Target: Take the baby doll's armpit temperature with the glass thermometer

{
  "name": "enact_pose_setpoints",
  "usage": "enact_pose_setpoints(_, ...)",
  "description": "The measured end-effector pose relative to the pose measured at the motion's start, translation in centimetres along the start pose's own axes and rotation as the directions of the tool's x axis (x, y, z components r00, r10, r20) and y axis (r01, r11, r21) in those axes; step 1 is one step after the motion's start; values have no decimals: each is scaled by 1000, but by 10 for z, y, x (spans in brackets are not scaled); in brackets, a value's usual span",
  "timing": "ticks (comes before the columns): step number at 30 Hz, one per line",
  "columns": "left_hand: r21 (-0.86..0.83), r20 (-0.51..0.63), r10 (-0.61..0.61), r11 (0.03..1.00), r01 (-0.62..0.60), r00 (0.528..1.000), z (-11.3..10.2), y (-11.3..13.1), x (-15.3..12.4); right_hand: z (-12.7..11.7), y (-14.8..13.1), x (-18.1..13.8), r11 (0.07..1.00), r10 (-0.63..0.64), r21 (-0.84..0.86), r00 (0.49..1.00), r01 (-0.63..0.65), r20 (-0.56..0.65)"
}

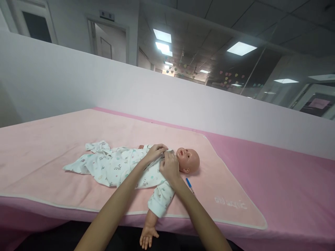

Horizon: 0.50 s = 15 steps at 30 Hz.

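Observation:
A baby doll [188, 159] lies on its back on a pale pink blanket [52, 146], head to the right. It wears a white patterned romper [115, 166]. My left hand [155, 152] pinches the romper's cloth at the doll's chest, close under the neck. My right hand [169, 166] is closed on the collar cloth beside the doll's chin. One sleeved doll arm [157, 205] hangs over the table's near edge, its bare hand dangling.
A blue pen [190, 185] lies on the blanket just right of my right forearm. The blanket covers a darker pink table [288, 181]. A low white partition wall [104, 83] runs behind the table, with glass office walls beyond.

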<state>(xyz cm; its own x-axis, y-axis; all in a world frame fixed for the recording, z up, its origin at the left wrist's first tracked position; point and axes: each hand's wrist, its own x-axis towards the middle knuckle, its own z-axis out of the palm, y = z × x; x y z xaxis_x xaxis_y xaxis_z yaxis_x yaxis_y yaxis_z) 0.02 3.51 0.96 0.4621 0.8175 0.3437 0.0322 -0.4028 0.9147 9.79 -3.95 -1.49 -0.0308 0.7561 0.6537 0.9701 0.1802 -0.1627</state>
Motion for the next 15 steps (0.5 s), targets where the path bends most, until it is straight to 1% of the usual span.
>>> enact_pose_setpoints(2,-31,1,-15,999,15,1000,0,-1,0,2,4,-6,990,23,141,997,-13,-74)
enact_pose_setpoints(4,-53,-7,-16,998,15,1000,-1,-2,0,2,7,-10,950,53,311,985,1,-167)
enact_pose_setpoints(7,-68,-23,-10,998,8,1000,-2,-2,0,0,6,-13,872,120,487,942,50,-312)
enact_pose_setpoints(10,-109,30,-31,993,34,999,-5,-1,-2,0,3,-16,821,181,564,895,90,-407)
enact_pose_setpoints(13,-143,132,-54,987,73,990,-6,0,-6,1,2,-16,795,238,600,864,89,-443)
enact_pose_setpoints(15,-146,173,-50,986,75,984,-7,0,-7,1,2,-15,792,244,603,855,97,-457)
